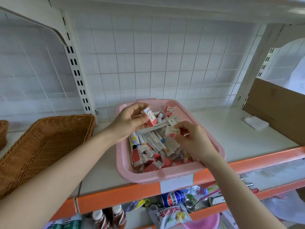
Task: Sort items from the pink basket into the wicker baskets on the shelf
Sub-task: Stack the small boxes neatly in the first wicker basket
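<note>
we look down at a white shelf (239, 134) where the pink basket (165, 176) sits at the front, heaped with boxed erasers and pens. our left hand (132, 119) pinches a red and white eraser box (151, 117) above the basket's far end. our right hand (189, 141) pinches a second eraser (175, 131) just over the pile. to do this step well, we judge it best to pass like items into one hand, then carry them left and lower them into the wicker basket (46, 146), which stands near the pink one with bare shelf between. that path looks open. a slotted upright (77, 76) stands behind the wicker basket, and the pink basket's front rim seems to reach the orange shelf lip (132, 192), so we should not press on it
</note>
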`<state>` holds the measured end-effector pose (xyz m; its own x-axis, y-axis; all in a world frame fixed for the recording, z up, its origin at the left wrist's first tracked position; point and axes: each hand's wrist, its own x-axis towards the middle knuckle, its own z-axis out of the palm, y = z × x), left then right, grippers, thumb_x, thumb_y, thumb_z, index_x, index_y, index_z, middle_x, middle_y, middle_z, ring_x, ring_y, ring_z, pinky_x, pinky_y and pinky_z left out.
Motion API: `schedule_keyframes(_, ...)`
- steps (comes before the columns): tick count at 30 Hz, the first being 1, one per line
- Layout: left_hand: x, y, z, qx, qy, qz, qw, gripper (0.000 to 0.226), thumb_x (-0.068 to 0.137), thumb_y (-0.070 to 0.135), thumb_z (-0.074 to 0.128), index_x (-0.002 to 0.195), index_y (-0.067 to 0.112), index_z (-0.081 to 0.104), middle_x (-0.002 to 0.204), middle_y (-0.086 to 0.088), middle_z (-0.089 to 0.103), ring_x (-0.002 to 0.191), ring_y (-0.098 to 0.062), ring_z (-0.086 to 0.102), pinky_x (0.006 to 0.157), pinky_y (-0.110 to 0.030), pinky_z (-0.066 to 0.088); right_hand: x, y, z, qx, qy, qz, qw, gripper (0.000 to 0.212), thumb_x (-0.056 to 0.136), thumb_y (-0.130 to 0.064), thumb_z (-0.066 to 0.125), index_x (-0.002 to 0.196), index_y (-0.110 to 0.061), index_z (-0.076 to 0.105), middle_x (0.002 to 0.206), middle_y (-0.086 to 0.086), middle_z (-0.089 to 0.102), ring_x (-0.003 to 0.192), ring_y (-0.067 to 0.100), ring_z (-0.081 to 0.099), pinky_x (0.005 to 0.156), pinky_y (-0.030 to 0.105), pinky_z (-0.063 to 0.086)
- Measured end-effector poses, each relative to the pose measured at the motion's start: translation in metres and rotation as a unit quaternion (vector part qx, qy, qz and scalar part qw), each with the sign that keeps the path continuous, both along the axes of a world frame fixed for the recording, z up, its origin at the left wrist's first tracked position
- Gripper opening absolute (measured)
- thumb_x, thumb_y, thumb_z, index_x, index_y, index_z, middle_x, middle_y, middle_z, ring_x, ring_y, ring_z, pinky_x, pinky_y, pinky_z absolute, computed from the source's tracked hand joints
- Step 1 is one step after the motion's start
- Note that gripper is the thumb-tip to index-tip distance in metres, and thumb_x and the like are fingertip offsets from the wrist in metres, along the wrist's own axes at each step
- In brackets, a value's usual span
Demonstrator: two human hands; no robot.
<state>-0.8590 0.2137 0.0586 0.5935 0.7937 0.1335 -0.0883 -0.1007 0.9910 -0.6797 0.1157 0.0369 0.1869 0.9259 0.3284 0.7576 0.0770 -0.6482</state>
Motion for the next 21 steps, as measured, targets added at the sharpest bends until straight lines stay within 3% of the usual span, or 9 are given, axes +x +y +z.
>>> schedule_keyframes(3, -0.015, -0.011, -0.006, 0.02, -0.039, 0.007, 0.999, 0.029, 0.078, -0.005, 0.066, 0.095, 0.016, 0.056, 0.092, -0.001, 0.065, 0.089, -0.014, 0.062, 0.074, -0.02, 0.056, 0.001, -0.002, 0.003, 0.017, 0.028, -0.003, 0.999, 0.018, 0.084, -0.002, 0.061, 0.101, -0.006, 0.063, 0.083, 0.001, 0.06, 0.078, 0.019, 0.056, 0.064, 0.012, 0.041)
schedule_keyframes(6, -0.036, -0.018, -0.006, 0.055, -0.031, 0.004, 0.998, 0.063, 0.049, 0.037, 0.089, 0.099, 0.016, 0.056, 0.087, 0.009, 0.071, 0.083, -0.004, 0.065, 0.067, -0.017, 0.052, -0.008, -0.004, 0.009, 0.037, 0.028, 0.021, 0.999, 0.02, 0.084, -0.002, 0.06, 0.103, -0.007, 0.062, 0.08, -0.007, 0.057, 0.073, 0.014, 0.055, 0.064, 0.009, 0.043)
schedule_keyframes(8, -0.05, -0.025, -0.006, 0.059, -0.031, 0.027, 0.997, 0.072, 0.044, 0.047, 0.089, 0.099, 0.016, 0.054, 0.083, 0.012, 0.071, 0.075, -0.001, 0.064, 0.06, -0.015, 0.05, -0.02, -0.007, 0.014, 0.047, 0.043, 0.043, 0.997, 0.022, 0.084, -0.002, 0.06, 0.104, -0.01, 0.061, 0.078, -0.009, 0.057, 0.064, 0.005, 0.053, 0.059, 0.013, 0.044)
schedule_keyframes(11, -0.076, -0.035, -0.01, 0.07, -0.039, 0.072, 0.994, 0.039, 0.064, 0.014, 0.074, 0.097, 0.015, 0.052, 0.077, 0.013, 0.071, 0.069, 0.001, 0.063, 0.059, -0.014, 0.049, -0.048, -0.01, 0.023, 0.062, 0.068, 0.084, 0.992, 0.027, 0.083, 0.003, 0.059, 0.102, -0.017, 0.057, 0.078, -0.007, 0.056, 0.054, 0.001, 0.053, 0.051, 0.01, 0.041)
schedule_keyframes(13, -0.099, -0.042, -0.011, 0.083, -0.031, 0.096, 0.991, 0.032, 0.069, 0.005, 0.061, 0.098, 0.015, 0.054, 0.078, 0.013, 0.071, 0.072, 0.002, 0.063, 0.063, -0.014, 0.05, -0.072, -0.008, 0.026, 0.063, 0.074, 0.112, 0.989, 0.032, 0.08, 0.006, 0.061, 0.107, -0.013, 0.06, 0.091, 0.001, 0.059, 0.068, 0.009, 0.06, 0.061, 0.019, 0.049)
schedule_keyframes(16, -0.143, -0.054, -0.011, 0.103, -0.009, 0.143, 0.984, 0.034, 0.074, -0.006, 0.066, 0.097, 0.017, 0.058, 0.079, 0.015, 0.071, 0.073, 0.003, 0.063, 0.066, -0.013, 0.05, -0.117, -0.005, 0.027, 0.067, 0.07, 0.152, 0.984, 0.034, 0.076, 0.009, 0.064, 0.103, -0.012, 0.065, 0.097, 0.001, 0.055, 0.086, 0.026, 0.058, 0.077, 0.031, 0.049)
schedule_keyframes(21, -0.246, -0.077, -0.02, 0.089, -0.011, 0.225, 0.97, 0.04, 0.075, -0.022, 0.058, 0.091, 0.015, 0.06, 0.073, 0.016, 0.071, 0.069, 0.005, 0.064, 0.064, -0.009, 0.048, -0.217, -0.006, 0.024, 0.05, 0.083, 0.214, 0.972, 0.039, 0.073, 0.011, 0.067, 0.095, -0.021, 0.065, 0.09, -0.006, 0.056, 0.079, 0.012, 0.054, 0.071, 0.01, 0.04)
